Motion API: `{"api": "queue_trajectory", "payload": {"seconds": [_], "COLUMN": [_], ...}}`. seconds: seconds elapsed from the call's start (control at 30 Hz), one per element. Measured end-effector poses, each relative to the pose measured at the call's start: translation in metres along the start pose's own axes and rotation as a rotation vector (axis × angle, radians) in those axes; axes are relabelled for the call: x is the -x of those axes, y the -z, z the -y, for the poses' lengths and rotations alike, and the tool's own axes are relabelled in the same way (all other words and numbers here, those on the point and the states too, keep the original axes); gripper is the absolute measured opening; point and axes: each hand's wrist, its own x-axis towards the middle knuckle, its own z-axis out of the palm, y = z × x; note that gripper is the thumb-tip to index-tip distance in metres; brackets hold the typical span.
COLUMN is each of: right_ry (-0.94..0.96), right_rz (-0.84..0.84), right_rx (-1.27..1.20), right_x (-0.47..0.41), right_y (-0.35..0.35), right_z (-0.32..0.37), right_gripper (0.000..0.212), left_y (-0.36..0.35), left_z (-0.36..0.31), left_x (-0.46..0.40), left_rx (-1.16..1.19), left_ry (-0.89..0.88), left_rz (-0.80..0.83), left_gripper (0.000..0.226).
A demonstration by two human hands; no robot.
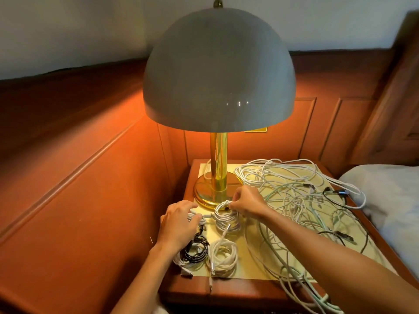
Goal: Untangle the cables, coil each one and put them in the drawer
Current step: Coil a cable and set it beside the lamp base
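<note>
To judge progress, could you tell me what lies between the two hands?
In the head view, a white cable spans from the left hand to the right hand.

A wooden nightstand [229, 288] fills the lower middle of the frame, topped by a pale yellow mat [247, 236]. On it stand a brass lamp [217, 177], coiled white cables [223, 257], a black coil [196, 247] and a loose tangle [294, 193] at right.
</note>
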Motion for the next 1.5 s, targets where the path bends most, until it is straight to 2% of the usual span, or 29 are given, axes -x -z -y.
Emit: {"api": "queue_trajectory", "payload": {"seconds": [0.17, 0.33, 0.57, 0.77, 0.9, 1.03, 1.17, 1.27, 1.33, 1.37, 1.43, 1.5], "right_ry": [0.008, 0.047, 0.166, 0.219, 0.106, -0.045, 0.046, 0.078, 0.109, 0.129, 0.139, 0.121], "right_rz": [-0.064, -0.076, -0.261, -0.322, -0.416, -0.311, -0.226, -0.129, -0.098, -0.111, -0.201, -0.360], "right_rx": [0.104, 0.277, 0.339, 0.205, 0.239, 0.198, 0.199, 0.216, 0.209, 0.187, 0.076, -0.088], "right_x": [0.004, 0.011, 0.035, 0.050, 0.055, 0.064, 0.089, 0.107, 0.116, 0.120, 0.129, 0.136], "right_y": [-0.015, -0.015, 0.009, 0.063, 0.096, 0.113, 0.111, 0.109, 0.109, 0.110, 0.113, 0.120], "right_z": [-0.003, -0.002, -0.015, -0.050, -0.080, -0.115, -0.143, -0.157, -0.165, -0.169, -0.174, -0.178], "right_gripper": [0.014, 0.022, 0.021, 0.017, 0.017, 0.019, 0.021, 0.029, 0.029, 0.026, 0.022, 0.018], "left_y": [-0.019, -0.022, -0.017, -0.021, -0.042, -0.063, -0.082, -0.098, -0.111, -0.116, -0.123, -0.127], "left_z": [0.010, 0.011, -0.003, -0.039, -0.077, -0.122, -0.170, -0.201, -0.216, -0.221, -0.228, -0.234], "left_x": [0.000, 0.000, 0.001, -0.002, -0.006, -0.008, -0.016, -0.024, -0.025, -0.023, -0.014, -0.005], "left_rx": [0.009, -0.009, -0.059, -0.047, -0.052, -0.017, 0.005, 0.089, 0.060, 0.013, -0.025, 0.132], "left_ry": [0.014, 0.030, 0.063, -0.069, -0.229, -0.378, -0.402, -0.306, -0.288, -0.308, -0.396, -0.518], "left_rz": [0.181, 0.197, 0.250, 0.077, 0.112, 0.162, 0.195, 0.309, 0.365, 0.334, 0.138, -0.041], "left_gripper": [0.043, 0.043, 0.055, 0.043, 0.034, 0.020, 0.014, 0.032, 0.038, 0.036, 0.027, 0.023]}}
